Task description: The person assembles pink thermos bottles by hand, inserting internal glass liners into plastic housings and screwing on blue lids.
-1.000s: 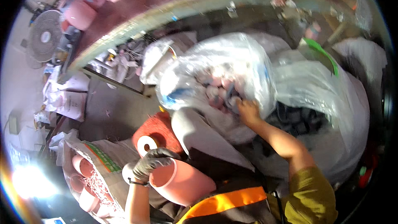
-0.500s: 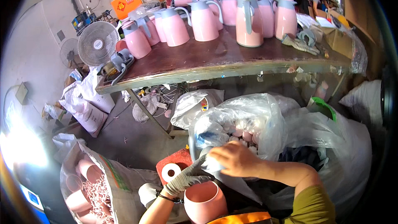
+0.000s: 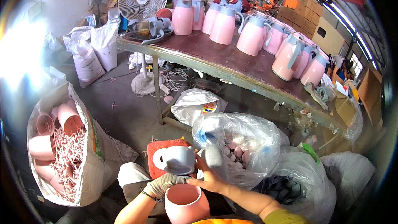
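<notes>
A light grey-blue plastic jug collar is held above my lap, its dark underside partly showing. The bare fingers of my right hand close on its right edge. My left hand, in a grey knit glove, curls under the collar with its fingers against the lower edge; its thumb is hidden. Just below both hands, an open pink jug body stands upright between my legs, its round mouth facing up. Behind the collar is a red pad with a white ring-shaped piece on it, partly covered.
Pink jugs crowd the brown table ahead. An open sack of pink shells and scraps stands left. Clear plastic bags of small pale parts and dark pieces sit right. A fan and a person are beyond.
My view has swung, so the table now slants down to the right. The collar has moved left, away from the clear bag, over the red pad; both hands are now closer together above the pink jug body.
</notes>
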Action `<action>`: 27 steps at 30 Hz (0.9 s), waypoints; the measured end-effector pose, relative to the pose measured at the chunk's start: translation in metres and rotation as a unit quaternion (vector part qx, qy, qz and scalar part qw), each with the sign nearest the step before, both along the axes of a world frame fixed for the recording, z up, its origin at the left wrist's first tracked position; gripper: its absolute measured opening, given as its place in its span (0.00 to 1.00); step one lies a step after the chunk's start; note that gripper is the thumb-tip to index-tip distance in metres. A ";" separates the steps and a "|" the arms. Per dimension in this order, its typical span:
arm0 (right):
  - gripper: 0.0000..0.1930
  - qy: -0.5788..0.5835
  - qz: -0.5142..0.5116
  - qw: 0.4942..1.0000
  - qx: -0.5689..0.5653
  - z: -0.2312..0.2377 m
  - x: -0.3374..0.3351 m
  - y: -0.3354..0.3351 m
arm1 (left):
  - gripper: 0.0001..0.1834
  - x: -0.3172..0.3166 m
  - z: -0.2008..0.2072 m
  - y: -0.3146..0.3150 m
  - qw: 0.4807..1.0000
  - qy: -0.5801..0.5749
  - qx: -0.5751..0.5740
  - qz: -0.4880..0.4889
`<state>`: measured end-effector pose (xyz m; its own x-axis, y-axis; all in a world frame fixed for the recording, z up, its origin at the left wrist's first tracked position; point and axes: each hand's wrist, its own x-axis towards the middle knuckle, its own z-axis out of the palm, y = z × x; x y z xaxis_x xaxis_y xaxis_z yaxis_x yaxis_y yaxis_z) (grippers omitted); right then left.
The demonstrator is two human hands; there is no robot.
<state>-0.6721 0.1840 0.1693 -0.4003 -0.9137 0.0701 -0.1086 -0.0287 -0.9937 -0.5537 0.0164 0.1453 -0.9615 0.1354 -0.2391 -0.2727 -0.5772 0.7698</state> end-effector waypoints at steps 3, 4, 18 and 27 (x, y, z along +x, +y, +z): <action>0.51 0.037 -0.012 0.999 0.029 -0.009 0.001 -0.019 | 0.26 0.007 -0.013 -0.014 0.996 0.060 -0.062 -0.037; 0.50 0.051 -0.001 0.998 0.034 -0.016 -0.002 -0.022 | 0.26 0.008 -0.022 -0.020 0.992 0.081 -0.068 -0.074; 0.07 -0.395 -0.168 0.903 -0.006 -0.029 -0.078 0.031 | 0.13 -0.003 0.015 -0.022 0.909 0.020 -0.409 -0.075; 0.10 -0.534 -0.086 0.841 0.007 -0.103 -0.081 0.057 | 0.15 -0.029 0.009 -0.030 0.819 0.032 -0.530 -0.218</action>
